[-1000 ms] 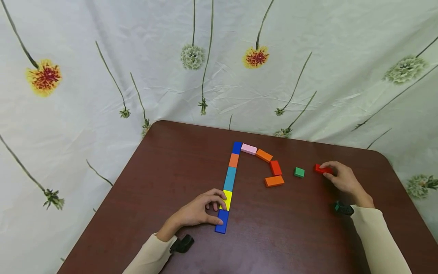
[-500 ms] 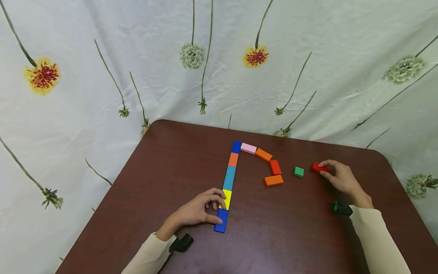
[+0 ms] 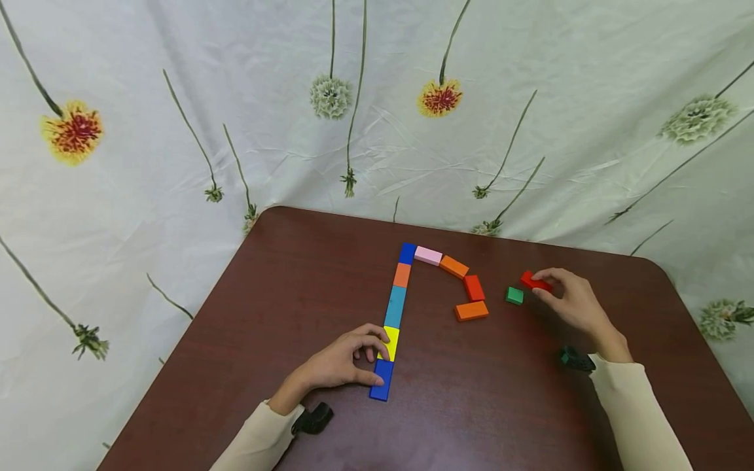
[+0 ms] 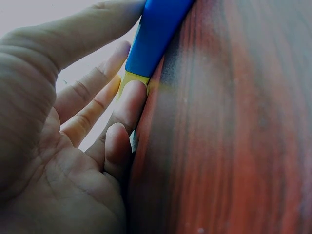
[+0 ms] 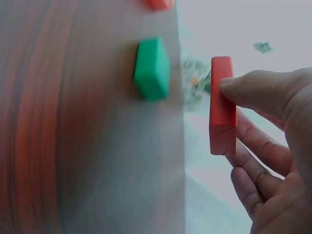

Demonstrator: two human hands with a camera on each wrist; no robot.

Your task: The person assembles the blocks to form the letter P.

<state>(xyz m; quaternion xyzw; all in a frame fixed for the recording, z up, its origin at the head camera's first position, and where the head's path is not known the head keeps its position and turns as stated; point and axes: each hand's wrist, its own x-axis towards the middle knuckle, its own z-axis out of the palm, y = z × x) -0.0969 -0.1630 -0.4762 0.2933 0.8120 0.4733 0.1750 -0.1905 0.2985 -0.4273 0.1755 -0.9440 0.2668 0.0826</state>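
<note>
In the head view my right hand [image 3: 574, 304] pinches a red block [image 3: 536, 281] between thumb and fingers, just beyond and right of a small green block [image 3: 514, 296]. The right wrist view shows this red block [image 5: 223, 105] raised off the table, with the green block [image 5: 152, 68] lying apart from it. My left hand [image 3: 336, 363] rests at the near end of a straight row, fingers relaxed. Its thumb touches the near blue block [image 3: 381, 381] and its fingertips lie on the yellow block [image 3: 389, 340]. In the left wrist view the blue block [image 4: 158, 36] shows beside the thumb.
The row continues away with a teal block [image 3: 395, 307], an orange-pink block [image 3: 402, 275] and a dark blue block [image 3: 408, 253]. From its far end curve a pink block [image 3: 428, 256], an orange block [image 3: 454, 266], a red one and another orange one. A flowered cloth hangs behind the brown table [image 3: 283, 281].
My right hand has moved left and slightly away from me with the red block, up beside the green block. My left hand and the other blocks stay in place.
</note>
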